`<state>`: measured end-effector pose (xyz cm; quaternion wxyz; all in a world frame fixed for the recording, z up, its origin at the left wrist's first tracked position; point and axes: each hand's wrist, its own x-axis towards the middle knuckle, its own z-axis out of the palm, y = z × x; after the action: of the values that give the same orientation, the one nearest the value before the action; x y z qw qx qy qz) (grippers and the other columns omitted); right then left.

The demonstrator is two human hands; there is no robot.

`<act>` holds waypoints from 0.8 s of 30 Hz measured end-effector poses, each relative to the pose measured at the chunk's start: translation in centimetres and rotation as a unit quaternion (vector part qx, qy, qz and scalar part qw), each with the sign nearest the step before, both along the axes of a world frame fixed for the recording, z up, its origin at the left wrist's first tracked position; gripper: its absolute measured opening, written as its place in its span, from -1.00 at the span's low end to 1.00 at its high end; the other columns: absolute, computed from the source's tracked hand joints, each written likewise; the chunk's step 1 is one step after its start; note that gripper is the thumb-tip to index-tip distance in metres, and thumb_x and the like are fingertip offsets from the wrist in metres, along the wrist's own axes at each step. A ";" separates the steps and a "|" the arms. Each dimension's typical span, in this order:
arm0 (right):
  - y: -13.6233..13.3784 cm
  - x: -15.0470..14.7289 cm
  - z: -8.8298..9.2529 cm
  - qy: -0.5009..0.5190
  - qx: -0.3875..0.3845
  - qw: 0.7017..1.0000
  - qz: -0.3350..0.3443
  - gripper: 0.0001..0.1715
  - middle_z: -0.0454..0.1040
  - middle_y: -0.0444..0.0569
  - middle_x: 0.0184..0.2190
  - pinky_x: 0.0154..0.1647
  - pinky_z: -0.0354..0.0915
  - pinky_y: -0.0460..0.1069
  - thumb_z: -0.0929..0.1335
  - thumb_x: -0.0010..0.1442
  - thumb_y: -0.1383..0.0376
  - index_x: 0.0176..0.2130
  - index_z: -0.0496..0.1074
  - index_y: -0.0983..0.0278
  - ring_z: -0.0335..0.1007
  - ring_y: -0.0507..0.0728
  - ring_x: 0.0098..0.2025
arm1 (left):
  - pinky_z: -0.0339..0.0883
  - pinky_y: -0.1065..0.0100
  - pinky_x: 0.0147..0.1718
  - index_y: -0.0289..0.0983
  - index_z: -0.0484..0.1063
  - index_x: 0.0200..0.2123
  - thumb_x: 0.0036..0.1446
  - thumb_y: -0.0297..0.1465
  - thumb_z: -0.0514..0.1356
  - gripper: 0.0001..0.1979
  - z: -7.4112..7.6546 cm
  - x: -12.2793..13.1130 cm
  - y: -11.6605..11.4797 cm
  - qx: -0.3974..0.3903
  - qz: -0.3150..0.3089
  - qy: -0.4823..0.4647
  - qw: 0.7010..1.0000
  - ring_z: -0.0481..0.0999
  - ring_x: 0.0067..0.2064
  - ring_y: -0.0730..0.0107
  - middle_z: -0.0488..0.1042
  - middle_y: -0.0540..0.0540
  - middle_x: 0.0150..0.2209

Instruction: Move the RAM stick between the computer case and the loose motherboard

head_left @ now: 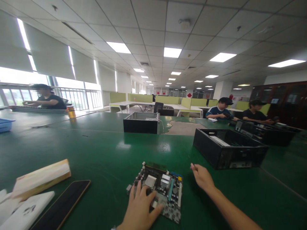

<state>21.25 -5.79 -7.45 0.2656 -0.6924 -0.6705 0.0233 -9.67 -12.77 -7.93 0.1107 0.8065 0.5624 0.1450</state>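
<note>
A computer motherboard (165, 191) lies flat on the green table in front of me. My left hand (141, 204) rests over its near left part, fingers spread, covering some of the board. To the right of the board and apart from it, my right hand (202, 175) is held with thumb and fingers pinched together. Whatever sits between those fingertips is too small and blurred to make out. Past my right hand stands an open black computer case (230, 156).
A smartphone (63, 204), a tissue pack (43, 177) and a white box (28, 210) lie at the left. Another open case (141, 125) stands farther back, near a worn patch (184, 128) in the table covering. Several people sit around the far table edges.
</note>
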 end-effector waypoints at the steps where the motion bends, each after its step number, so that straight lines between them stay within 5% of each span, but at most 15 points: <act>1: -0.5 -1.7 -0.6 0.064 0.002 0.998 0.022 -0.32 0.53 0.05 -0.36 -0.23 0.27 0.01 -0.03 0.28 0.02 -0.30 0.48 0.26 0.42 0.18 -0.27 | -0.32 -0.22 0.17 0.01 0.38 0.03 -0.02 0.12 0.02 -0.40 -0.2 0.8 -0.7 -0.008 -0.031 0.001 1.000 -0.02 0.26 -0.20 0.32 -0.21 0.09; 4: -1.7 -5.7 -1.6 0.194 0.048 0.980 0.003 -0.25 0.48 0.01 -0.51 -0.36 0.26 0.00 -0.05 0.24 -0.09 -0.34 0.46 0.27 0.38 0.17 -0.43 | -0.28 -0.20 0.18 0.02 0.33 0.07 -0.11 0.14 0.10 -0.33 -0.5 2.2 -1.6 -0.032 -0.098 -0.004 0.995 0.08 0.20 -0.18 0.34 -0.23 0.03; 8: -2.1 -8.7 -1.8 0.271 0.063 0.957 -0.086 -0.12 0.50 0.07 -0.45 -0.34 0.28 0.01 -0.13 0.22 -0.12 -0.33 0.47 0.30 0.41 0.19 -0.37 | -0.14 -0.12 0.17 0.03 0.37 0.00 0.02 0.06 0.06 -0.50 -0.2 2.5 -1.8 -0.002 -0.121 -0.025 0.992 0.23 0.08 -0.03 0.36 -0.18 -0.08; 14: -1.8 -10.5 -2.9 0.268 0.102 0.958 0.024 -0.26 0.47 0.06 -0.08 0.04 0.22 0.02 -0.02 0.25 -0.08 -0.11 0.48 0.26 0.34 0.17 0.00 | 0.15 0.06 0.05 0.00 0.31 0.05 0.00 0.00 0.13 -0.47 0.9 1.4 -1.2 -0.005 -0.106 -0.061 0.992 0.32 0.00 0.07 0.35 -0.15 -0.01; 19: -1.9 -10.5 -2.9 0.212 0.036 0.976 0.028 -0.29 0.38 0.04 0.07 0.18 0.09 0.08 -0.02 0.27 -0.03 -0.04 0.47 0.25 0.21 0.18 0.15 | 0.13 0.14 0.11 -0.14 0.33 0.03 0.08 -0.13 0.09 -0.55 1.4 -0.9 3.0 0.067 -0.052 -0.107 0.991 0.25 0.12 0.12 0.30 -0.14 0.10; 24: -1.7 -10.6 -2.8 0.204 0.017 0.978 0.034 -0.33 0.45 0.03 -0.01 0.15 0.12 0.02 0.01 0.28 0.02 -0.10 0.49 0.28 0.29 0.14 0.08 | 0.10 0.14 0.15 -0.27 0.33 0.00 0.08 -0.18 0.09 -0.55 0.0 -2.0 7.8 0.092 -0.029 -0.141 0.985 0.25 0.15 0.14 0.34 -0.20 0.09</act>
<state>10.68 -7.50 -10.23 0.4080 -0.6449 -0.6257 0.1615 -11.65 -4.98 -7.93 0.1187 0.8006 0.5018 0.3051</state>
